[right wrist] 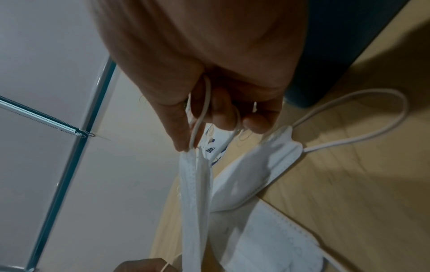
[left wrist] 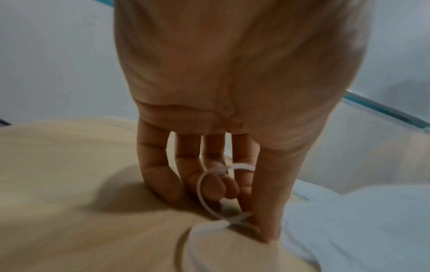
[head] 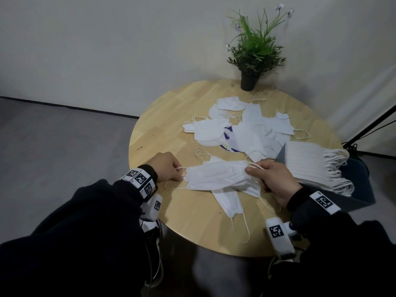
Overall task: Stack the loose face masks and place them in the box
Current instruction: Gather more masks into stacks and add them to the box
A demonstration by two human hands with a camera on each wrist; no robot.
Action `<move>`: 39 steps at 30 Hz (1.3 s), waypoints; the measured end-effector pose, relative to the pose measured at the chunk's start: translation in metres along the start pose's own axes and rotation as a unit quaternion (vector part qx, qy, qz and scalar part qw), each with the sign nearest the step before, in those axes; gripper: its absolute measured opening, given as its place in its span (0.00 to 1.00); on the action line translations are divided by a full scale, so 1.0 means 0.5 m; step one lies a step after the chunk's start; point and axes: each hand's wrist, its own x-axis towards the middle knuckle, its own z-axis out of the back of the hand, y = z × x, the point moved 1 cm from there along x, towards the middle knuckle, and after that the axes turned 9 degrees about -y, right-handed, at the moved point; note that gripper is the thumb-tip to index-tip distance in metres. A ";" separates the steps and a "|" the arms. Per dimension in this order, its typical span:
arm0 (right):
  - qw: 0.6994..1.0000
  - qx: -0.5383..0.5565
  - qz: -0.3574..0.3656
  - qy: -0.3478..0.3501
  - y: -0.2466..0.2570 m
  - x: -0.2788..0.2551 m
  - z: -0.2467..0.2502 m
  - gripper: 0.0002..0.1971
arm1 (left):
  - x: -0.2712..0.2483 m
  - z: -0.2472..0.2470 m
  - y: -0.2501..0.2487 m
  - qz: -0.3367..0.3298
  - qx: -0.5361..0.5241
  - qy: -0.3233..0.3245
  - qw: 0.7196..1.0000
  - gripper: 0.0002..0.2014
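Nearest the camera, dark sleeves [head: 70, 228] with marker bands are seen leading to both hands. The left hand [head: 164, 167] is curled, an ear loop [left wrist: 209, 193] being pinched between thumb and forefinger, with the other fingertips [left wrist: 163, 185] set down on the round table [head: 192, 232]. Between the two hands a white held mask [head: 216, 175] is stretched, just above further masks [head: 230, 202] lying crossed beneath it. Its right end and loops are gripped by the curled fingers [right wrist: 228, 117] of the right hand [head: 272, 181]. Beyond the fingers a loose pile [head: 242, 127] is scattered; just right of the right hand a stacked bundle [head: 308, 166] is seen in the dark box [head: 355, 189].
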 end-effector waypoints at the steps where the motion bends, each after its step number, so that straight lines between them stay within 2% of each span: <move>1: 1.000 -0.013 0.000 0.003 0.000 -0.002 0.001 0.07 | 0.000 0.010 0.002 0.015 -0.018 0.005 1.000 0.09; 4: 0.999 -0.050 0.011 0.006 0.004 -0.009 0.005 0.09 | -0.003 0.056 0.011 0.062 -0.126 0.053 0.989 0.07; 6: 0.997 -0.073 0.015 0.007 0.003 -0.013 0.006 0.10 | -0.006 0.087 0.016 0.090 -0.206 0.047 0.973 0.05; 7: 0.997 -0.081 0.013 0.006 0.003 -0.013 0.006 0.11 | -0.005 0.097 0.019 0.109 -0.266 0.036 0.957 0.05; 8: 0.997 -0.082 0.006 0.003 0.002 -0.013 0.005 0.12 | -0.003 0.104 0.022 0.130 -0.341 0.025 0.931 0.07; 10: 0.998 -0.058 -0.024 0.002 0.002 -0.014 0.001 0.13 | 0.000 0.114 0.029 0.167 -0.487 0.014 0.857 0.09; 13: 0.996 0.004 -0.084 -0.003 0.005 -0.021 -0.007 0.11 | 0.010 0.127 0.040 0.193 -0.630 0.013 0.752 0.11; 14: 0.995 0.017 -0.102 -0.001 0.005 -0.026 -0.010 0.09 | 0.013 0.134 0.044 0.195 -0.656 0.008 0.729 0.12; 15: 0.993 0.025 -0.114 0.004 0.004 -0.032 -0.013 0.08 | 0.015 0.140 0.046 0.197 -0.662 -0.001 0.723 0.12; 16: 0.992 0.026 -0.124 0.012 0.003 -0.037 -0.016 0.08 | 0.017 0.143 0.049 0.201 -0.648 -0.015 0.734 0.11; 18: 0.990 0.021 -0.137 0.027 -0.001 -0.043 -0.017 0.08 | 0.022 0.145 0.062 0.206 -0.582 -0.032 0.786 0.08; 20: 0.989 0.006 -0.140 0.048 -0.002 -0.048 -0.013 0.08 | 0.028 0.145 0.077 0.201 -0.492 -0.046 0.846 0.15; 21: 0.989 -0.009 -0.135 0.062 -0.001 -0.052 -0.012 0.08 | 0.028 0.145 0.081 0.194 -0.455 -0.050 0.867 0.19; 24: 0.985 -0.063 -0.129 0.093 -0.003 -0.062 -0.012 0.08 | 0.030 0.133 0.088 0.191 -0.394 -0.024 0.899 0.20; 27: 0.979 -0.091 -0.144 0.115 -0.011 -0.066 -0.016 0.13 | 0.033 0.116 0.081 0.181 -0.316 -0.007 0.931 0.17; 29: 0.983 -0.121 -0.108 0.085 -0.018 -0.056 -0.017 0.18 | 0.034 0.103 0.073 0.152 -0.224 -0.012 0.963 0.13; 31: 0.987 -0.158 -0.014 0.007 -0.027 -0.031 -0.018 0.13 | 0.036 0.089 0.063 0.106 -0.073 -0.057 0.990 0.14; 33: 0.971 -0.212 0.091 -0.055 -0.027 -0.008 -0.021 0.03 | 0.033 0.073 0.047 0.045 0.069 -0.123 0.989 0.19; 35: 0.944 -0.288 0.152 -0.046 -0.023 0.006 -0.033 0.06 | 0.021 0.049 0.017 -0.061 0.081 -0.139 0.985 0.20; 37: 0.906 -0.387 0.170 0.004 -0.021 0.012 -0.046 0.15 | 0.000 0.006 -0.015 -0.187 0.047 -0.072 0.979 0.27; 39: 0.857 -0.484 0.171 0.044 -0.027 0.018 -0.056 0.27 | -0.021 -0.038 -0.039 -0.262 0.096 0.002 0.960 0.40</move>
